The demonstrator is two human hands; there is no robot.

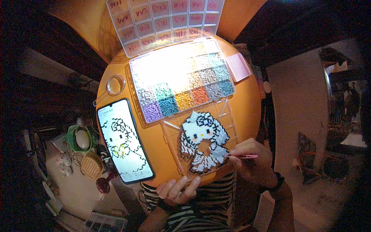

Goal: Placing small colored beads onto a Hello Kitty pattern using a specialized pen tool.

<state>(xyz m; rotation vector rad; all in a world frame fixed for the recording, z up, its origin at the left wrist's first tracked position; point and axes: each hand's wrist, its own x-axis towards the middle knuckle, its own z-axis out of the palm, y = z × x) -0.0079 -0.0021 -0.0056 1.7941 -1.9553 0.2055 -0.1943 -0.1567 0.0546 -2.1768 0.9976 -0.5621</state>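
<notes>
A clear pegboard (172, 142) carries a fuse-bead figure (201, 125) of a white character with a bow, outlined in black. Bare pegs show in a gap at the figure's middle. My right hand (253, 156) pinches pink tweezers (248, 156), their tips at the figure's right edge. At the board's near edge is my left hand (179, 190), its fingers bent and gripping the rim. To the left lies a phone (125, 141) with a pixel pattern of a similar character on its screen.
Beyond the board, an open bead box (185, 83) has compartments of coloured beads, several washed out by bright light. Its clear lid (166, 23) tilts up behind. A handled round scoop (114, 85) and a pink ridged tray (238, 67) flank it on the round table (247, 108).
</notes>
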